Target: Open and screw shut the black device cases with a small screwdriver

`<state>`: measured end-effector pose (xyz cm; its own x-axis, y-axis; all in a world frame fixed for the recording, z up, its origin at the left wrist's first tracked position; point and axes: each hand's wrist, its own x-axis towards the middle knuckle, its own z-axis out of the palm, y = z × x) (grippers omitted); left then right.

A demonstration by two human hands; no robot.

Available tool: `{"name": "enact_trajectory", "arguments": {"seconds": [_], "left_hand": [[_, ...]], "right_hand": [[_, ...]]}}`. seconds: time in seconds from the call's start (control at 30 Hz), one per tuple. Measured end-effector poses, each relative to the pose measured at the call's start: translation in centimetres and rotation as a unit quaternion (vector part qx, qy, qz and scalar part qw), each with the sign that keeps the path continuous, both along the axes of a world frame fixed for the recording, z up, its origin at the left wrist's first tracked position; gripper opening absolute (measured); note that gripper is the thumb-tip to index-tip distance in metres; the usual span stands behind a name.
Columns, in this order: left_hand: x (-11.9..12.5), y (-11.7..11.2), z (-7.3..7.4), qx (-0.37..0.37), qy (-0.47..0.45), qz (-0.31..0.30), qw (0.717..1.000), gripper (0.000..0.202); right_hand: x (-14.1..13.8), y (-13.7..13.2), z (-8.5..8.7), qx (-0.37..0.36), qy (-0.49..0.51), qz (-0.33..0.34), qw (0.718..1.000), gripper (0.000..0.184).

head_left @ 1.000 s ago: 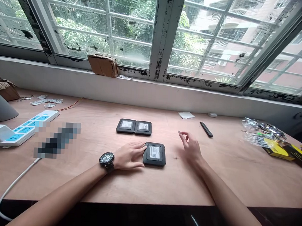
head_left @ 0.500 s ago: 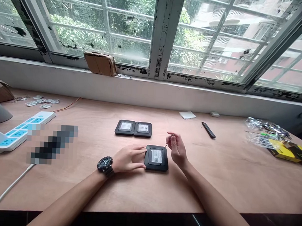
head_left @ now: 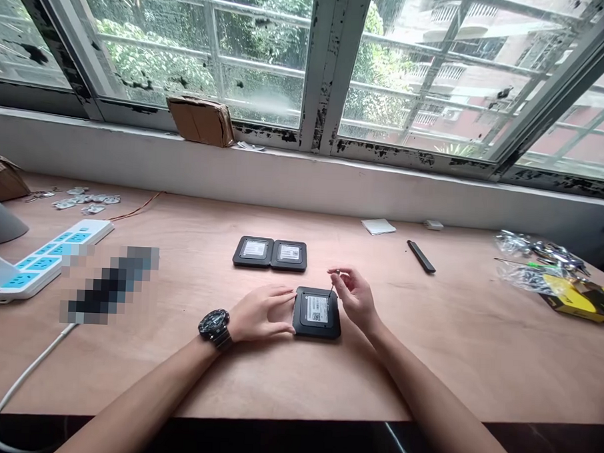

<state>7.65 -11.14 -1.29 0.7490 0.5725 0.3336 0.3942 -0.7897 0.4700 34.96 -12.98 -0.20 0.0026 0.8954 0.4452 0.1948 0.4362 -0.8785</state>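
Observation:
My left hand (head_left: 261,313) rests against the left edge of a flat black case with a white label (head_left: 317,312), its fingertips holding the case on the wooden table (head_left: 295,380). My right hand (head_left: 355,297) pinches a thin metal pin (head_left: 333,284) just above the case's upper right corner. The pin's tip is close to the case, but contact cannot be made out. Two similar black cases (head_left: 253,251) (head_left: 289,255) lie side by side farther back, out of reach of my fingers. A black watch (head_left: 214,323) sits on my left wrist.
A blue-and-white power strip (head_left: 45,259) and a pixelated blurred object (head_left: 109,285) lie to the left. Small metal pieces (head_left: 80,200) lie behind them. Plastic bags of metal parts (head_left: 535,263) and a yellow-black box (head_left: 574,298) sit at right. A black stick (head_left: 421,256) lies farther back.
My right hand has moved left from beside the case to just above its upper right corner, with the pin pinched in its fingers. My left hand has stayed against the case.

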Motion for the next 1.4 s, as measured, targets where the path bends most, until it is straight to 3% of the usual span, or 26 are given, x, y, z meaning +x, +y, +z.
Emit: {"name": "enact_trajectory", "arguments": {"seconds": [0.17,0.27,0.37,0.47,0.53,0.67,0.77,0.93,1.1,1.27,1.4], "left_hand": [[0.4,-0.1,-0.2,0.024,0.014,-0.021,0.999,0.083],[0.6,-0.2,-0.3,0.037,0.019,-0.02,0.999,0.081],[0.9,-0.6,-0.1,0.047,0.026,-0.02,0.998,0.083],[1.0,-0.7,0.3,0.05,0.027,-0.033,0.998,0.078],[0.8,-0.5,0.5,0.048,0.022,-0.036,0.998,0.071],[-0.8,0.6,0.2,0.054,0.027,0.024,0.998,0.064],[-2.0,1.3,-0.4,0.045,0.037,0.066,0.996,0.063],[-2.5,1.6,-0.9,0.029,0.031,0.081,0.996,0.06],[-2.4,1.8,-0.6,-0.001,-0.005,0.082,0.997,0.049],[-3.1,2.1,0.1,-0.027,-0.011,0.081,0.996,0.035],[-3.7,2.3,-0.2,-0.021,-0.002,0.124,0.992,0.037]], "right_hand": [[0.7,-0.1,0.8,-0.025,0.06,0.05,0.997,0.027],[1.6,-0.2,1.0,-0.031,0.011,0.075,0.997,0.033],[1.6,-0.5,1.3,0.001,-0.027,0.028,0.999,0.029],[0.1,-0.5,1.6,0.063,0.045,-0.067,0.995,0.023],[-1.4,-0.2,1.6,0.08,0.082,-0.073,0.991,0.023],[-3.6,0.7,1.3,0.104,0.003,-0.003,0.995,0.024],[-3.9,1.3,0.7,0.111,-0.037,0.005,0.993,0.024],[-3.8,1.6,-0.1,0.071,-0.03,0.019,0.997,0.027],[-3.4,1.5,0.3,0.017,-0.029,0.066,0.997,0.038],[-2.9,1.3,1.2,0.031,-0.041,0.066,0.996,0.026],[-2.1,1.7,1.9,0.042,0.051,0.034,0.997,0.027]]}}
